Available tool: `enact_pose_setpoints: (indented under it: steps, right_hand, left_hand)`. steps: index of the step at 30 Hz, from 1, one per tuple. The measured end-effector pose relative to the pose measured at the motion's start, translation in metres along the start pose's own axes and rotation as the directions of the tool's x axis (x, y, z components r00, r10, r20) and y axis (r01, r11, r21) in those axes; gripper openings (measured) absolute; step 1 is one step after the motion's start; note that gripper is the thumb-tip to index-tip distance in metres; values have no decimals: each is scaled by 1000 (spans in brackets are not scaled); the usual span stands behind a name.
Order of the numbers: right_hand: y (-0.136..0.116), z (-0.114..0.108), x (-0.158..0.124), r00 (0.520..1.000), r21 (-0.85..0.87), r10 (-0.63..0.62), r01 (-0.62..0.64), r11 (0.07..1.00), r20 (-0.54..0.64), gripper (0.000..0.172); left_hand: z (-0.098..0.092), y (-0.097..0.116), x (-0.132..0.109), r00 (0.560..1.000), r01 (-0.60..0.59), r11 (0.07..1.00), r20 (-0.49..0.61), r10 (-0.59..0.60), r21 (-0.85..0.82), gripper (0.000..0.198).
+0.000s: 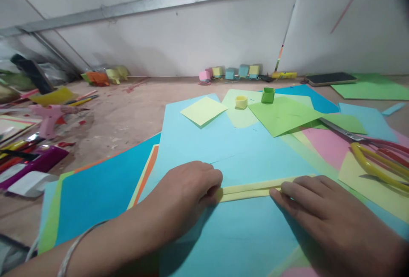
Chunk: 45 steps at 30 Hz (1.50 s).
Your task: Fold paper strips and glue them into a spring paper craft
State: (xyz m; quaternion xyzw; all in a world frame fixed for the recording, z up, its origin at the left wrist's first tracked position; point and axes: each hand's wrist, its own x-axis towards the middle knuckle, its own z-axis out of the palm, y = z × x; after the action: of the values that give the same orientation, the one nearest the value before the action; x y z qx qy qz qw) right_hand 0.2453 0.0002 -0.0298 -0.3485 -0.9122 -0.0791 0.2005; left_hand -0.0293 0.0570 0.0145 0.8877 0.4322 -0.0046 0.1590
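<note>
A narrow folded strip of pale yellow paper (246, 191) lies across a light blue sheet (204, 145), with a lengthwise crease along its middle. My left hand (191, 187) is closed, its fingers pinching the strip's left end. On the right end, my right hand (316, 204) has thumb and fingers pressed together on the paper. Beyond the hands rest a pale yellow-green square (204, 111), a small folded yellow paper piece (241, 102) and a small green paper box (267, 95) beside a green sheet (284, 115).
Scissors with yellow and red handles (367, 149) lie at the right on coloured sheets. A pink glue gun (47, 117), a purple tool (38, 162) and a white plug (30, 183) are at the left. Several small paper cubes (230, 73) and a phone (330, 79) stand along the wall.
</note>
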Motion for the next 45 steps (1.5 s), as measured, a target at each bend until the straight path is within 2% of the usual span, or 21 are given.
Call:
enact_pose_setpoints:
  steps: [3, 6, 9, 14, 17, 21, 29, 32, 36, 38, 42, 45]
  right_hand:
    - [-1, -2, -1, 1000, 13, -14, 13, 1000, 18, 30]
    - [-4, -6, 2, 1000, 13, 4, -3, 1000, -22, 28]
    - [-7, -8, 5, 998, 11, 29, -29, 1000, -55, 27]
    - [-7, -7, 6, 998, -16, 7, -8, 1000, -56, 28]
    - [-6, -6, 5, 998, -34, -23, 21, 999, -56, 29]
    - [-5, -5, 4, 998, -27, -38, 37, 999, -52, 29]
    - [-1, -1, 3, 993, -63, -86, 80, 995, -85, 29]
    - [-1, 0, 4, 992, -69, -87, 81, 994, -89, 29]
    - [-2, 0, 2, 994, -75, -83, 78, 994, -72, 29]
    - [-2, 1, 2, 994, -80, -81, 75, 994, -67, 27]
    - [-1, 2, 0, 994, -79, -76, 70, 994, -76, 26]
    - [-1, 2, 1, 995, -69, -72, 67, 995, -75, 27]
  left_hand:
    - [1, -1, 0, 988, -153, 988, -17, 152, -29, 21]
    - [1, 3, -2, 948, -320, 946, -13, 319, -48, 24]
    - [3, 12, -6, 923, -382, 923, -27, 383, 49, 25]
    - [17, 25, -11, 926, -353, 909, -55, 373, 222, 25]
    - [22, 31, -13, 939, -320, 919, -55, 341, 229, 27]
    - [19, 39, -16, 957, -265, 932, -51, 285, 246, 22]
    - [21, 45, -21, 968, -218, 938, -62, 243, 271, 24]
    - [23, 45, -21, 963, -223, 916, -69, 260, 333, 27]
    - [24, 49, -17, 950, -283, 842, 13, 313, 460, 17]
    - [24, 52, -14, 961, -263, 842, 45, 274, 470, 11]
    - [22, 59, -12, 975, -220, 860, 107, 192, 461, 12]
    - [22, 65, -8, 975, -223, 845, 99, 201, 486, 22]
